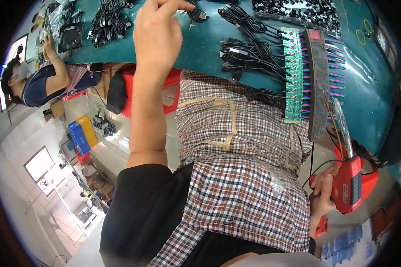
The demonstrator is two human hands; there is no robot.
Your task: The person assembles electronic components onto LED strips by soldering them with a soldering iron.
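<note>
My left hand (pixel 158 35) reaches over the far side of the bench, its index finger stretched out and the other fingers bent. It appears to hold nothing; a small black cable coil (pixel 197 16) lies just beside the fingertip. At the lower right my right hand (pixel 324 189) is closed round the handle of a red soldering gun (pixel 348 184). The gun's metal barrel and thin feed tube point up towards a row of green circuit boards (pixel 292 75). A dark bar (pixel 318 84) lies along the boards, with black cables on their left and thin coloured wires on their right.
Black cable bundles (pixel 254 55) lie left of the boards, and another pile (pixel 109 24) at the far left. A tray of small black parts (pixel 298 11) stands at the back. Yellow rings (pixel 361 37) lie right. A co-worker (pixel 44 82) sits at the left.
</note>
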